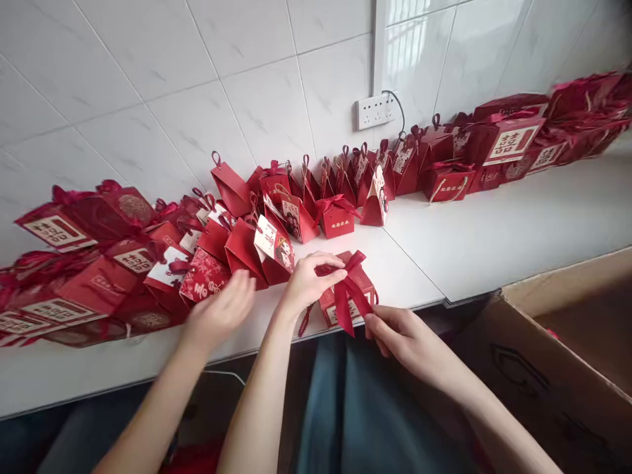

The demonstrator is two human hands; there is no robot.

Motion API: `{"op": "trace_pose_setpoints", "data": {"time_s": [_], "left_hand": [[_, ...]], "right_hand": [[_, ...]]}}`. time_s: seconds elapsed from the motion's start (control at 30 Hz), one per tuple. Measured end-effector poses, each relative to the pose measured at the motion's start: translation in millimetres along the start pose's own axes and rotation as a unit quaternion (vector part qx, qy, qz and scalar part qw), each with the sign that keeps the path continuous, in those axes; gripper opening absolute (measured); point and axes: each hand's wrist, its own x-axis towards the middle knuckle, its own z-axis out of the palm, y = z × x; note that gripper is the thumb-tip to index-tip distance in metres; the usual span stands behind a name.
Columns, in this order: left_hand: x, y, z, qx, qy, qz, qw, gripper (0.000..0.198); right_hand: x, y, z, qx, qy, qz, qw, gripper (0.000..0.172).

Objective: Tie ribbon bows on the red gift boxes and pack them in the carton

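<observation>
My left hand (316, 276) pinches the loop of a red ribbon (342, 299) on a small box (328, 300), my right hand (402, 334) a tail; a co-worker's hand (224, 304) hovers beside red boxes (245, 249) lining the white counter (419, 247).

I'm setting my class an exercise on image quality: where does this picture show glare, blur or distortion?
Head view: bright window-like glare on the wall tiles at upper right; head view: co-worker's hand at left softly blurred; head view: far-right boxes smeared and stretched, while the red ribbon looks sharper.
</observation>
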Motion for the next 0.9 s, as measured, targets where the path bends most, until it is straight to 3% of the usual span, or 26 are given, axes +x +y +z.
{"op": "trace_pose_setpoints", "data": {"time_s": [0.03,0.13,0.2,0.27,0.3,0.37,0.5,0.67,0.9], "left_hand": [[10,12,23.6,-0.015,-0.043,0.014,0.999,0.026],[38,40,85.9,-0.051,-0.045,0.039,0.997,0.021],[53,46,114.0,-0.062,-0.051,0.039,0.996,0.017],[62,45,127.9,-0.077,-0.059,0.032,0.995,0.017],[64,43,130.2,-0.080,-0.061,0.031,0.994,0.017],[63,40,129.2,-0.080,-0.061,0.035,0.994,0.017],[60,39,124.2,-0.075,-0.058,0.046,0.994,0.015],[61,38,124.4,-0.076,-0.064,0.047,0.994,0.015],[61,38,123.5,-0.082,-0.073,0.044,0.993,0.015]], "right_hand": [[0,-3,-3,-0.011,0.015,0.015,1.000,0.046],[2,-11,-11,-0.058,0.101,0.026,0.993,0.051],[4,-16,-14,-0.104,0.208,0.007,0.973,0.048],[5,-21,-12,-0.142,0.291,-0.058,0.944,0.041],[6,-23,-8,-0.151,0.300,-0.088,0.938,0.037],[8,-26,2,-0.153,0.253,-0.098,0.950,0.039],[14,-26,26,-0.118,0.138,-0.004,0.983,0.052],[23,-16,35,-0.056,0.118,-0.013,0.991,0.041],[20,0,32,-0.023,0.082,0.019,0.996,0.041]]}}
